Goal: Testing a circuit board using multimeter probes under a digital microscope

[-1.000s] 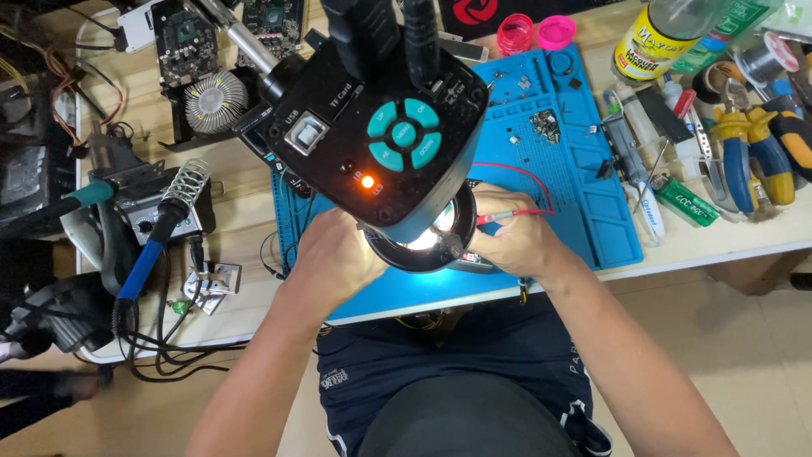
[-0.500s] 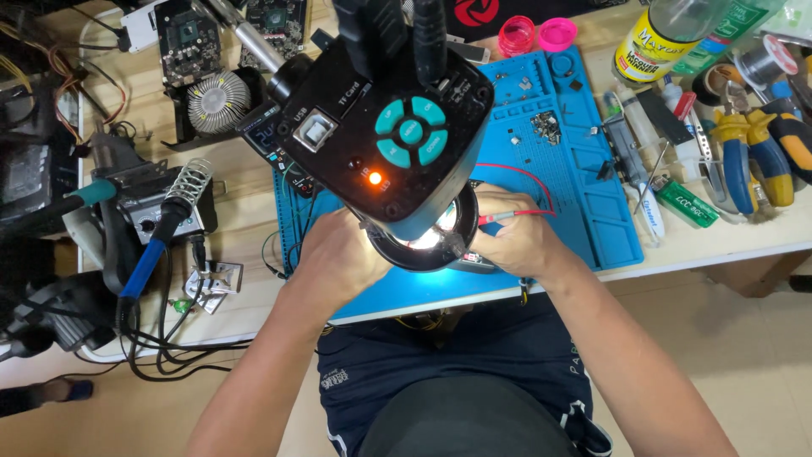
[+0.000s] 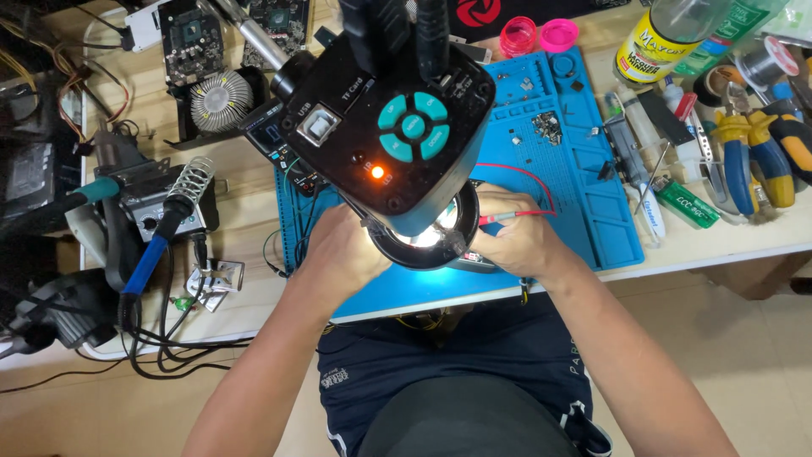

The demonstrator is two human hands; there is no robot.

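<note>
Right hand: my fingers are closed on a red probe, pinched near its tip end, with its red lead looping back over the blue mat. The tip points in under the microscope and is hidden there.

Left hand: curled at the left edge of the lit ring light, fingers tucked beneath the microscope head. I cannot tell whether they grip anything or only steady the work.

Workpiece: under the lens, between my two hands, on the mat at the near edge of the bench. Almost wholly covered by the microscope, so its kind cannot be made out.

Progress, as judged: probing under magnification is in hand, and both hands are at the work. Small loose parts lie in the mat's trays, which suggests a thing taken apart and not yet closed up. Nothing shows how many points are checked.

Further out, left: soldering iron in its coil stand, finned heatsink, circuit boards, tangled cables.

Further out, right: pliers with yellow and blue grips, green lighter, tweezers, bottle, two pink caps.
</note>
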